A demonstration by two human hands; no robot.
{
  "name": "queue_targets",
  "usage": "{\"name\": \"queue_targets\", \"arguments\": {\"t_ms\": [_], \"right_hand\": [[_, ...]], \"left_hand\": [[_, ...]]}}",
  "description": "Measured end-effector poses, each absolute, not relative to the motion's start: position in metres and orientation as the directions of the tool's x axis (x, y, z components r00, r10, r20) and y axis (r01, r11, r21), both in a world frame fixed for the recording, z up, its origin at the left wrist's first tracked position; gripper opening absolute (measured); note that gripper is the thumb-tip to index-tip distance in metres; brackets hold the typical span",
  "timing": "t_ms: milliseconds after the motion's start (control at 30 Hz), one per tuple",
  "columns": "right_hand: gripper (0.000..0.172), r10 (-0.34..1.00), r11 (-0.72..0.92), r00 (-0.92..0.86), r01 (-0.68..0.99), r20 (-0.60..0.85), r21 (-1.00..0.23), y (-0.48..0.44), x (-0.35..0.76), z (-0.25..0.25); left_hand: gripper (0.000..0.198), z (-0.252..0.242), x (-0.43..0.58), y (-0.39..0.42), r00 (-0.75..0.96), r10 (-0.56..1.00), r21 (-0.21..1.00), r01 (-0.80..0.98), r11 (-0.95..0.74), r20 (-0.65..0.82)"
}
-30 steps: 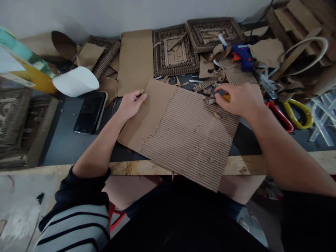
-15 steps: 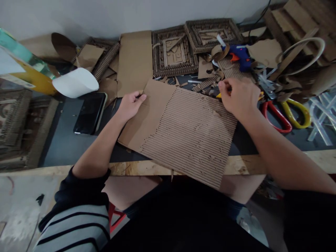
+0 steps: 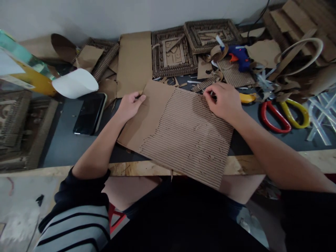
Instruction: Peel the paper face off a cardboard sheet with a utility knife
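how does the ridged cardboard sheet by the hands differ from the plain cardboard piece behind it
Surface: the ridged cardboard sheet has bare ridges over most of its face, while the plain cardboard piece looks smooth.
Position: the sheet overhangs the wooden front edge; the piece sits back near the wall.
Angle: the sheet lies slanted to that edge; the piece is nearly square to it.
Both are brown.

A craft workshop, as the glue gun [image 3: 243, 60], cardboard frames [image 3: 174, 51] and scraps [image 3: 207, 83] show.

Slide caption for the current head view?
Left hand on cardboard sheet, right hand over its exposed ridges, phone lying nearby.
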State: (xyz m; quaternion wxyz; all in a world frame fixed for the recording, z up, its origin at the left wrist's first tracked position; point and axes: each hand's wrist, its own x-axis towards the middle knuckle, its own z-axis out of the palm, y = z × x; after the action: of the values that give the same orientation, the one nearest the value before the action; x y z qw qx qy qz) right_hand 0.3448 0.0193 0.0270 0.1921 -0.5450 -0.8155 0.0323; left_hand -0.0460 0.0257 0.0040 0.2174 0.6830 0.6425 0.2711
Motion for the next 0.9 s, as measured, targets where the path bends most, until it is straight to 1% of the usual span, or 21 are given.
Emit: {"name": "queue_targets", "arguments": {"t_ms": [100,167,233,333,367,400,500,533,600,667,733,800,833,867,900], "right_hand": [[0.038,0.935,0.274,-0.187,0.92,0.301,-0.278,0.021,0.351,0.036],[0.042,0.945,0.198,-0.113,0.944,0.305,-0.262,0.024,0.359,0.043],[0.043,0.964,0.14,-0.083,0.966,0.253,-0.218,0.028,0.37,0.048],[0.035,0.993,0.032,-0.014,0.989,0.117,-0.147,0.034,0.391,0.052],[0.033,0.996,0.042,-0.031,0.989,0.081,-0.139,0.037,0.398,0.052],[0.032,0.995,0.094,-0.087,0.985,0.053,-0.143,0.039,0.405,0.051],[0.032,0.931,0.356,-0.364,0.911,0.001,-0.208,0.046,0.422,0.047],[0.032,0.91,0.403,-0.415,0.889,-0.01,-0.22,0.047,0.425,0.045],[0.035,0.915,0.393,-0.404,0.898,-0.017,-0.199,0.047,0.425,0.043],[0.042,0.946,0.321,-0.323,0.932,0.021,-0.167,0.044,0.419,0.043],[0.049,0.954,0.298,-0.284,0.936,0.097,-0.188,0.039,0.412,0.046],[0.048,0.941,0.332,-0.307,0.915,0.139,-0.227,0.035,0.405,0.049],[0.045,0.944,0.327,-0.304,0.918,0.132,-0.224,0.033,0.401,0.051],[0.043,0.956,0.288,-0.272,0.937,0.107,-0.199,0.031,0.398,0.053],[0.046,0.974,0.225,-0.217,0.962,0.072,-0.152,0.029,0.395,0.055]], "left_hand": [[0.028,0.005,-0.045,0.025,0.02,0.994,0.645,0.76,-0.085,0.108],[0.028,0.007,-0.044,0.024,0.017,0.997,0.649,0.758,-0.065,0.079],[0.027,0.008,-0.043,0.023,0.023,0.999,0.651,0.758,-0.044,0.041],[0.027,0.01,-0.043,0.022,0.028,0.999,0.655,0.754,-0.04,0.03],[0.028,0.011,-0.044,0.022,0.027,0.999,0.657,0.753,-0.043,0.035],[0.028,0.011,-0.044,0.023,0.026,0.999,0.658,0.751,-0.045,0.038],[0.03,0.01,-0.045,0.023,0.015,0.999,0.664,0.747,-0.036,0.038],[0.03,0.009,-0.045,0.024,0.009,0.999,0.671,0.741,-0.031,0.036],[0.031,0.008,-0.046,0.024,0.006,1.0,0.698,0.716,-0.023,0.027],[0.03,0.006,-0.046,0.024,0.007,1.0,0.721,0.692,-0.02,0.021],[0.028,0.006,-0.046,0.024,0.003,1.0,0.72,0.693,-0.019,0.024],[0.028,0.006,-0.046,0.024,0.0,1.0,0.707,0.707,-0.017,0.024],[0.028,0.007,-0.046,0.024,0.002,1.0,0.702,0.712,-0.015,0.02],[0.028,0.008,-0.046,0.023,0.005,1.0,0.699,0.715,-0.012,0.012],[0.028,0.009,-0.046,0.023,0.011,1.0,0.699,0.715,-0.011,0.004]]}}
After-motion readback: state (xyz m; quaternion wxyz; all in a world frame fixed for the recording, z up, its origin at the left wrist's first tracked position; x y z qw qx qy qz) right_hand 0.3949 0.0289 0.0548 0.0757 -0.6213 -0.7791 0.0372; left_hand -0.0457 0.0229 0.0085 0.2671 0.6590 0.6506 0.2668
